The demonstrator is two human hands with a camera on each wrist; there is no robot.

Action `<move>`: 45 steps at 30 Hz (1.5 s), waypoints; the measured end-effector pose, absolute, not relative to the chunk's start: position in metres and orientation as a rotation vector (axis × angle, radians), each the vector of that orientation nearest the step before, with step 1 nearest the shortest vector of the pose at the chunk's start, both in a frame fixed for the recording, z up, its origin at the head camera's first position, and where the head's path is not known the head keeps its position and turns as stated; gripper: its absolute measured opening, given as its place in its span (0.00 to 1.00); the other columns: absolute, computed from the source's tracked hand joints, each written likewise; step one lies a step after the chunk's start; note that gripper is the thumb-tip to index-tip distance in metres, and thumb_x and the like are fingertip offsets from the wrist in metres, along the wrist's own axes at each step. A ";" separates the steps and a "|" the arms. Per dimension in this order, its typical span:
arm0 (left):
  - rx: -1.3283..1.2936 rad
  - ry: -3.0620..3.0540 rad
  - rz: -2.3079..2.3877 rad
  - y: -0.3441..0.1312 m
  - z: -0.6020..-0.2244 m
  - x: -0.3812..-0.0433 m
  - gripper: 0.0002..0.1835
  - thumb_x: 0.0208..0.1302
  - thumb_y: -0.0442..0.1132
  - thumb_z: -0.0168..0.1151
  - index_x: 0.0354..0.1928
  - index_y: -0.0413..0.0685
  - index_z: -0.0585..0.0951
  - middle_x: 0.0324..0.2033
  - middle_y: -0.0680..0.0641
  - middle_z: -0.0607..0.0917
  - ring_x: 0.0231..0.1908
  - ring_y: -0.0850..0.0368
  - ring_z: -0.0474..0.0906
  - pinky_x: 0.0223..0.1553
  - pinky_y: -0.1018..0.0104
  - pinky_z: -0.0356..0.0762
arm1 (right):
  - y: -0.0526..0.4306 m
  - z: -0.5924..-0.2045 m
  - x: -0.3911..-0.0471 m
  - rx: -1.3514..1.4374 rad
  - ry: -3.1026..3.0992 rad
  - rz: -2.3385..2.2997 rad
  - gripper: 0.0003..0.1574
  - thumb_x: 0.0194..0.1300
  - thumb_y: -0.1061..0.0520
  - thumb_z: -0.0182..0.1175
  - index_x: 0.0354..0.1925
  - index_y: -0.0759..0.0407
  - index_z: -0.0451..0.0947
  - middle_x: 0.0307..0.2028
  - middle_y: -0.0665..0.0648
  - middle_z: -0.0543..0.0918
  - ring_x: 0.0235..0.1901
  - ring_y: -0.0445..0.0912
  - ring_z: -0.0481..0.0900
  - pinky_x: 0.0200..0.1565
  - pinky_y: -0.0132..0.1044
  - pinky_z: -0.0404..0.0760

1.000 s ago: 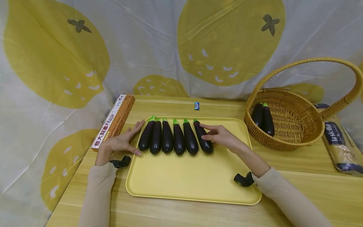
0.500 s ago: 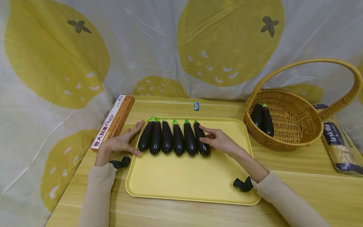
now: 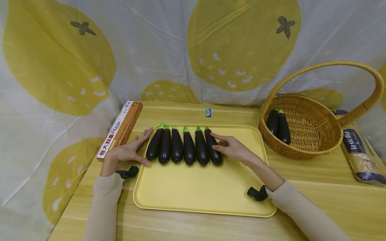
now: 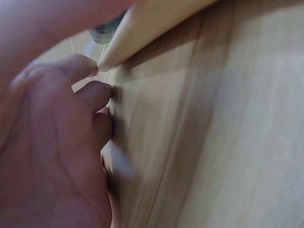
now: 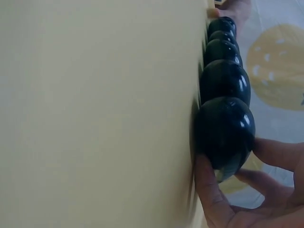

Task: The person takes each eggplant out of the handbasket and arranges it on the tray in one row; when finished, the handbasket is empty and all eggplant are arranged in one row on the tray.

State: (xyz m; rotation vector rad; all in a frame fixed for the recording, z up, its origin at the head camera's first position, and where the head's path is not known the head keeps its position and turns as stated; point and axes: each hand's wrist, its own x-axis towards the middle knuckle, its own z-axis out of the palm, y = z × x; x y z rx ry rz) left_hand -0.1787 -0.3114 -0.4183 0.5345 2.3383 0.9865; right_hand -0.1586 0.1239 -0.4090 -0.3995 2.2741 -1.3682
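Note:
Several dark purple eggplants (image 3: 189,149) with green tips lie side by side on a yellow tray (image 3: 205,194), tips pointing away from me. My right hand (image 3: 234,149) holds the rightmost eggplant (image 3: 216,158) at its right side, thumb and fingers curled about it. In the right wrist view this eggplant sits against its neighbour, with one finger (image 5: 208,190) low by the tray surface. My left hand (image 3: 128,151) is spread at the tray's left rim, its thumb on the rim beside the leftmost eggplant (image 3: 154,149). It holds nothing.
A wicker basket (image 3: 304,152) with a tall handle stands at the right and contains two eggplants (image 3: 283,129). Beside it lies a pasta bag (image 3: 357,154). A pasta box (image 3: 123,129) lies left of the tray. Behind the tray is a small blue packet (image 3: 208,112).
My right hand has shifted the rightmost eggplant left, narrowing the gap to its neighbour. The left hand has stayed in place.

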 end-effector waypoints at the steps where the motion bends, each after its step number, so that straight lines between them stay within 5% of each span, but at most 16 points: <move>1: 0.533 2.338 0.986 -0.311 -0.418 -0.179 0.75 0.50 0.45 0.83 0.84 0.55 0.31 0.80 0.35 0.24 0.73 0.18 0.14 0.69 0.18 0.22 | 0.124 -0.409 -0.159 -0.392 2.275 -1.370 0.39 0.78 0.53 0.58 0.81 0.49 0.59 0.48 0.62 0.83 0.37 0.46 0.74 0.36 0.34 0.74; 8: 0.522 2.339 0.987 -0.311 -0.419 -0.179 0.76 0.50 0.45 0.84 0.84 0.55 0.31 0.81 0.36 0.24 0.74 0.18 0.14 0.69 0.18 0.22 | 0.127 -0.409 -0.161 -0.414 2.244 -1.381 0.39 0.79 0.53 0.57 0.81 0.51 0.58 0.50 0.64 0.83 0.41 0.46 0.79 0.41 0.36 0.82; 12: 0.519 2.338 0.991 -0.311 -0.419 -0.179 0.76 0.49 0.45 0.84 0.84 0.54 0.32 0.81 0.36 0.24 0.74 0.18 0.14 0.69 0.18 0.22 | 0.141 -0.400 -0.160 -0.459 2.257 -1.363 0.39 0.80 0.50 0.56 0.81 0.51 0.57 0.57 0.66 0.81 0.53 0.53 0.82 0.51 0.44 0.86; 17: 0.507 2.337 0.986 -0.311 -0.418 -0.178 0.76 0.49 0.46 0.84 0.84 0.55 0.32 0.81 0.36 0.24 0.74 0.18 0.14 0.68 0.17 0.23 | 0.178 -0.374 -0.156 -0.518 2.413 -1.305 0.38 0.80 0.45 0.55 0.81 0.46 0.59 0.66 0.65 0.78 0.65 0.57 0.77 0.61 0.55 0.80; 25: 0.514 2.341 0.975 -0.311 -0.419 -0.179 0.75 0.50 0.46 0.83 0.84 0.56 0.32 0.81 0.36 0.24 0.74 0.17 0.15 0.68 0.16 0.24 | 0.264 -0.337 -0.147 -0.407 2.584 -1.316 0.31 0.81 0.45 0.53 0.76 0.48 0.68 0.61 0.48 0.83 0.54 0.35 0.83 0.52 0.25 0.81; 31: 0.517 2.353 0.961 -0.311 -0.419 -0.178 0.75 0.51 0.47 0.83 0.84 0.55 0.32 0.81 0.37 0.24 0.74 0.17 0.16 0.68 0.16 0.25 | 0.318 -0.342 -0.153 -0.168 2.667 -1.307 0.37 0.78 0.41 0.55 0.78 0.51 0.65 0.51 0.25 0.78 0.48 0.24 0.80 0.48 0.22 0.79; 35: 0.517 2.351 0.967 -0.313 -0.419 -0.177 0.75 0.51 0.46 0.83 0.84 0.55 0.32 0.81 0.36 0.24 0.74 0.17 0.15 0.68 0.16 0.24 | 0.339 -0.357 -0.161 -0.030 2.684 -1.210 0.45 0.78 0.37 0.54 0.82 0.51 0.54 0.56 0.37 0.76 0.43 0.19 0.74 0.50 0.30 0.78; 40: 0.508 2.352 0.969 -0.314 -0.420 -0.176 0.75 0.51 0.47 0.83 0.84 0.56 0.32 0.81 0.36 0.24 0.74 0.18 0.15 0.68 0.16 0.24 | 0.343 -0.374 -0.172 -0.016 2.586 -1.148 0.51 0.80 0.41 0.53 0.84 0.57 0.39 0.65 0.69 0.73 0.42 0.26 0.78 0.50 0.37 0.83; 45: 0.542 2.357 0.963 -0.312 -0.421 -0.178 0.74 0.51 0.48 0.82 0.84 0.54 0.32 0.81 0.35 0.24 0.74 0.18 0.16 0.68 0.17 0.24 | 0.338 -0.384 -0.180 -0.016 2.522 -1.108 0.51 0.81 0.44 0.53 0.84 0.59 0.36 0.62 0.75 0.72 0.35 0.37 0.80 0.40 0.37 0.81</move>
